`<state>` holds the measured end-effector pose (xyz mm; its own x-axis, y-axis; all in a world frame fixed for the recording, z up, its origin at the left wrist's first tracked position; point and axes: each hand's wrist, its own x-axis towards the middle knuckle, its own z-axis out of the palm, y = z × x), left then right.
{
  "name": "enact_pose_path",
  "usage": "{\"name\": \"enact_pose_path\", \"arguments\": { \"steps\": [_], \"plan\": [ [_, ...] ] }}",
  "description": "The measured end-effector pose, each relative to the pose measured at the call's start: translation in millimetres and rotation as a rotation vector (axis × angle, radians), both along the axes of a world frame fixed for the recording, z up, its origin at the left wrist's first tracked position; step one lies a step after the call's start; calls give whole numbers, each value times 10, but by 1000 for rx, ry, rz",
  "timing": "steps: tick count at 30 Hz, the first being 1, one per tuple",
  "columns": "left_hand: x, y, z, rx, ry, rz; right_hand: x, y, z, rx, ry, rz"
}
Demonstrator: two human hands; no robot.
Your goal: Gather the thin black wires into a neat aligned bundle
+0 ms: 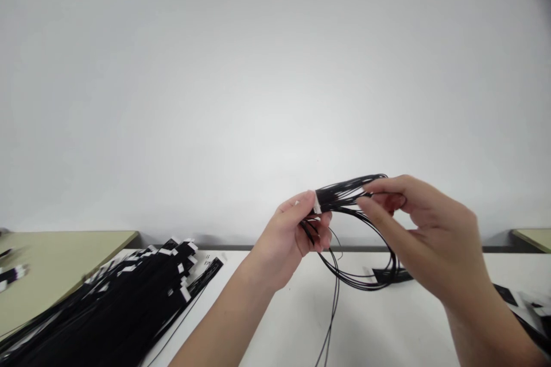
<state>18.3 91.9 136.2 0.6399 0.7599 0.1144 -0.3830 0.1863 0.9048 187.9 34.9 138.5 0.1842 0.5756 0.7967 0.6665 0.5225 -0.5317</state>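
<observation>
- While I hold it up above the white tabletop (275, 321), the bundle of thin black wires with a small white tag (344, 192) runs mostly sideways between my hands, its top strands rising slightly to the right, and its long axis is left to right.
- From there the wires curve down into a loose loop, and a few loose ends trail straight down toward the table's near edge.
- The white tag carries no writing I can read.
- My left hand (293, 235) pinches the bundle at the tag, thumb on top and fingers curled under.
- My right hand (426, 229) pinches the strands just right of the tag between thumb and forefinger.
- At the left lies a pile of black wire bundles with white tags (120, 304), well apart from my hands.
</observation>
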Motion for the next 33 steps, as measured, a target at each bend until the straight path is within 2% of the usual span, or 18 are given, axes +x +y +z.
{"name": "enact_pose_path", "arguments": {
  "steps": [3,5,6,10,12,14,18,26,33],
  "plan": [
    [-8,-2,25,-108,-115,41,79,45,-17,90,308,-114],
    [-17,4,44,-170,-166,84,156,69,-32,38,369,-167],
    [-21,7,54,-194,-181,111,195,76,-39,-46,327,-151],
    [-27,4,80,-250,-205,187,237,53,-40,-490,-3,153],
    [-22,-4,78,-258,-209,196,161,24,-31,-595,-86,278],
    [-15,-12,69,-259,-217,188,50,4,-27,-627,-103,326],
    [-11,-15,56,-264,-235,154,-104,14,-48,-611,-125,297],
    [-14,-8,61,-258,-211,178,-95,11,-74,-458,-142,250],
    [-22,-5,66,-231,-197,190,-116,1,-114,-287,-235,110]
  ]
}}
